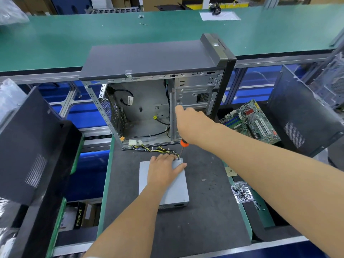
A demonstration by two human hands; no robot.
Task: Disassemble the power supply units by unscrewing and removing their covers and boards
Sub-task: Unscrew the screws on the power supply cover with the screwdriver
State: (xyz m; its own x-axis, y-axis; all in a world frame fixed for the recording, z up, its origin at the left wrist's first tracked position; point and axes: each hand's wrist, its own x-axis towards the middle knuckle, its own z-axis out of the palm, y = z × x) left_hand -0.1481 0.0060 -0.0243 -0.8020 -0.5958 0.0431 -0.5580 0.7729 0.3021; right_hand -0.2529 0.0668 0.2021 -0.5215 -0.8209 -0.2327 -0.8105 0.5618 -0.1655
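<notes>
So the power supply unit (163, 185) was sitting flat on the dark mat of the surface (204, 211), right in front of the gutted PC case (154, 94), with its cable bundle (158, 148) trailing back toward the case. Left hand (163, 169) was pressed flat on the lid, fingers spread, just keeping the box from sliding. Right hand (189, 123) had its grip wrapped around the top of an orange-handled screwdriver (183, 146), tip planted on a screw at the far right corner of the cover.

Progress-wise, looked pretty early for this unit. It was already out of the case, but the cover was still on and the board inside hadn't been touched yet. Couldn't tell how many of the other cover screws were out. A motherboard (251, 121) lay in the bin to the right, and a little clear tray of screws (241, 191) sat at the mat's right edge, so some teardown was clearly done. Left to go: remaining screws, lid off, board out.
</notes>
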